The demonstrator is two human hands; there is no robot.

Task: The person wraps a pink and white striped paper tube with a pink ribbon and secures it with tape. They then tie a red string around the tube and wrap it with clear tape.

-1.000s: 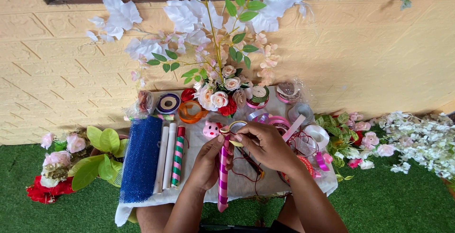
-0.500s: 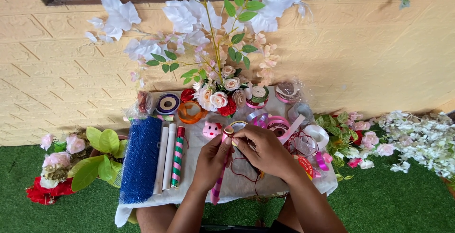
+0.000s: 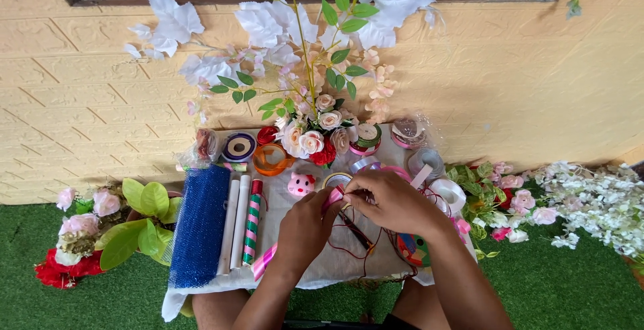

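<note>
My left hand (image 3: 306, 226) grips a pink striped paper roll (image 3: 265, 260) that slants from under my palm down to the left. My right hand (image 3: 389, 200) pinches the roll's upper pink end (image 3: 333, 197) with its fingertips, both hands meeting over a small white-clothed table (image 3: 201, 294). A spool of tape (image 3: 333, 181) lies just behind my fingers. Thin dark red cord (image 3: 349, 244) loops on the cloth under my hands.
A blue mesh roll (image 3: 200, 233), white rolls (image 3: 235, 221) and a green-striped roll (image 3: 251, 220) lie at left. Ribbon spools (image 3: 239, 147), a small pink pig figure (image 3: 301, 184) and a flower arrangement (image 3: 310, 133) stand behind. Artificial flowers (image 3: 590, 202) lie on green turf on both sides.
The pink striped roll has tilted from near upright under my hands to slanting down-left. My hands have stayed close together, working its top end.
</note>
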